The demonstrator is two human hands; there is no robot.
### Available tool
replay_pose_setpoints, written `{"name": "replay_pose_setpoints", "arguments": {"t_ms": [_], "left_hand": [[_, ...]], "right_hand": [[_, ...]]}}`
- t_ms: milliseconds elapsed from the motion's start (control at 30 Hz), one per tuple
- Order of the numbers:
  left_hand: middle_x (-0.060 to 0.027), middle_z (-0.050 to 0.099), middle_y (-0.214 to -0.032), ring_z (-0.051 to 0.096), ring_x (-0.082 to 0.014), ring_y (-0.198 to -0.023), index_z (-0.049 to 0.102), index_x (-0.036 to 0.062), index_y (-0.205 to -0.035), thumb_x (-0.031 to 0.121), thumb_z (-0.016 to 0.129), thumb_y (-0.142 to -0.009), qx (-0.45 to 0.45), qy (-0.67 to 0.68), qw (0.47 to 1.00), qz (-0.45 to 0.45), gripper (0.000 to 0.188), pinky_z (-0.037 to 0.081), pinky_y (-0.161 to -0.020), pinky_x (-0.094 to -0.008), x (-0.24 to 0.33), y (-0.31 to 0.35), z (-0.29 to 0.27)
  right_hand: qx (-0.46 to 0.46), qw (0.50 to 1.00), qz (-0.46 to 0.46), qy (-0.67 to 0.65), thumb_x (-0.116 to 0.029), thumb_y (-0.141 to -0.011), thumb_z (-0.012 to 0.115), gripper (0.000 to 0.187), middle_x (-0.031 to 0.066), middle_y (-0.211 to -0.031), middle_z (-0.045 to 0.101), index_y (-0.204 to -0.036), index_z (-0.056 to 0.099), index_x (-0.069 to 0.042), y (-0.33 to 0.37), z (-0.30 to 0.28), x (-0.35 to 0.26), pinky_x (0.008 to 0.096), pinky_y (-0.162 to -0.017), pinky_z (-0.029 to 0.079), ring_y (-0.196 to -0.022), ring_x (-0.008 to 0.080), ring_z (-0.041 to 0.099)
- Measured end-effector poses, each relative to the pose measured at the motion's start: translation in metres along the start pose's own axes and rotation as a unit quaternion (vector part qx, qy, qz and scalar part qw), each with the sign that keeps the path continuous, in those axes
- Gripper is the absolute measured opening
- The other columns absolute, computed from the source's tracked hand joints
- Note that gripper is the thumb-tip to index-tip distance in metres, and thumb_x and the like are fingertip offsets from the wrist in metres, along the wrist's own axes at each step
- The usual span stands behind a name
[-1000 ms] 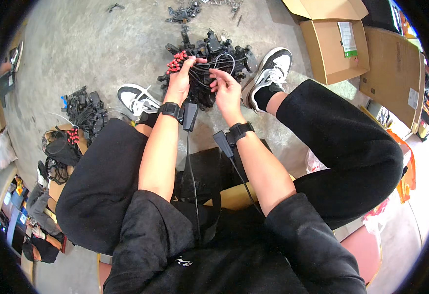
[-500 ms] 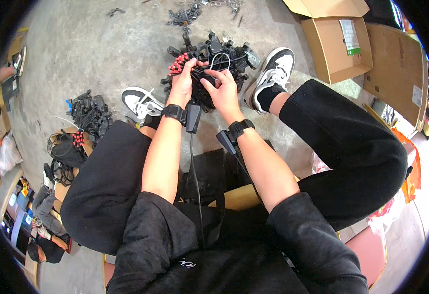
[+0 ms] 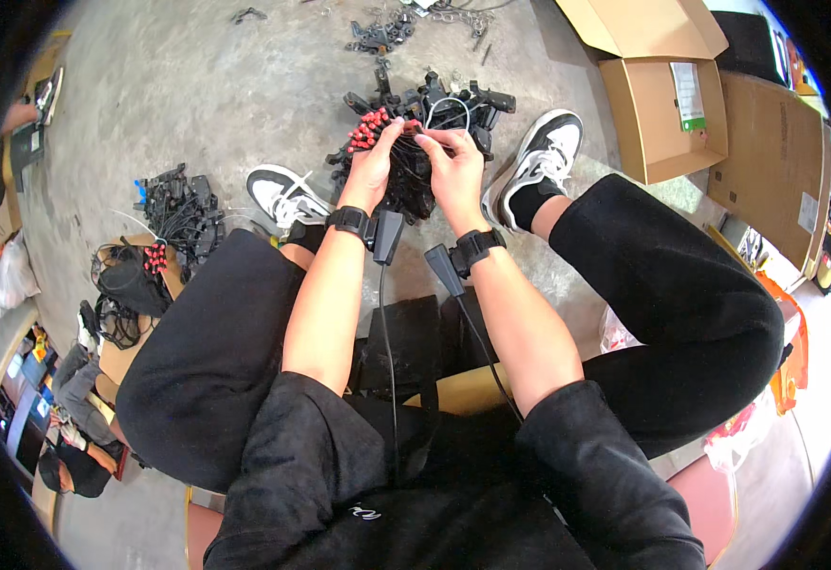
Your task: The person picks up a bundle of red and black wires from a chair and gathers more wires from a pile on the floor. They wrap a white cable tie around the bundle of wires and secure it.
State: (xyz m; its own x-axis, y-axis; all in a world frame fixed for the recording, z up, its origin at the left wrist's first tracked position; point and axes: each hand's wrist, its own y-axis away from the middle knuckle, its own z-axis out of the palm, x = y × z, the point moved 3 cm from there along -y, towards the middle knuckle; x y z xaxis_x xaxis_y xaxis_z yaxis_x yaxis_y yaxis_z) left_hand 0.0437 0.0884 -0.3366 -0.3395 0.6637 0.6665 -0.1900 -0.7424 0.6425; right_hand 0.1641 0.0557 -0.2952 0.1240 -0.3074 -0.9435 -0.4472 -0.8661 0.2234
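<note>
Between my feet lies a heap of black parts (image 3: 404, 195) with many thin black cables. My left hand (image 3: 370, 173) is closed round a bunch of these cables, whose red tips (image 3: 368, 129) stick out on its left side. My right hand (image 3: 455, 176) is closed in a pinch beside the left fingertips, on what looks like a black cable with a red end. What lies between those fingers is partly hidden. A white cable tie (image 3: 449, 101) arches in a loop just above my right hand. Each wrist wears a black strap with a corded device.
At the left, a second pile of black parts (image 3: 180, 214) has red-tipped cables bundled beside it. More small black pieces (image 3: 379, 38) lie at the far side. An open cardboard box (image 3: 667, 119) stands at the far right. Another person (image 3: 83, 465) sits at the lower left.
My right fingers, spread apart before, have come together in a pinch near my left fingertips. The left hand keeps its hold on the cables. The whole view has shifted slightly.
</note>
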Motion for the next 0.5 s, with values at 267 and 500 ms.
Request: {"name": "replay_pose_setpoints", "arguments": {"t_ms": [267, 500], "left_hand": [[-0.0048, 0.064, -0.094, 0.058, -0.0137, -0.087, 0.064, 0.0036, -0.095, 0.032, 0.059, -0.084, -0.046, -0.008, 0.998, 0.036, 0.031, 0.044, -0.08, -0.0277, -0.003, -0.004, -0.008], [-0.0049, 0.063, -0.091, 0.058, -0.0152, -0.087, 0.062, 0.0038, -0.09, 0.039, 0.058, -0.083, -0.045, -0.027, 0.998, 0.016, 0.036, 0.045, -0.079, -0.0294, -0.002, -0.002, -0.001]], "right_hand": [[0.0, 1.0, 0.007, 0.022, -0.007, -0.072, 0.068, 0.009, 0.0084, -0.075, 0.058, -0.078, 0.066, 0.0, 0.002, 0.012, -0.009, 0.0267, -0.063, 0.045, -0.068, 0.0172, 0.056], [0.09, 0.975, 0.101, -0.177, -0.007, -0.083, 0.06, 0.012, 0.0069, -0.075, 0.063, -0.088, 0.061, 0.003, -0.005, -0.022, 0.009, 0.0216, -0.06, 0.043, -0.067, 0.0101, 0.058]]}}
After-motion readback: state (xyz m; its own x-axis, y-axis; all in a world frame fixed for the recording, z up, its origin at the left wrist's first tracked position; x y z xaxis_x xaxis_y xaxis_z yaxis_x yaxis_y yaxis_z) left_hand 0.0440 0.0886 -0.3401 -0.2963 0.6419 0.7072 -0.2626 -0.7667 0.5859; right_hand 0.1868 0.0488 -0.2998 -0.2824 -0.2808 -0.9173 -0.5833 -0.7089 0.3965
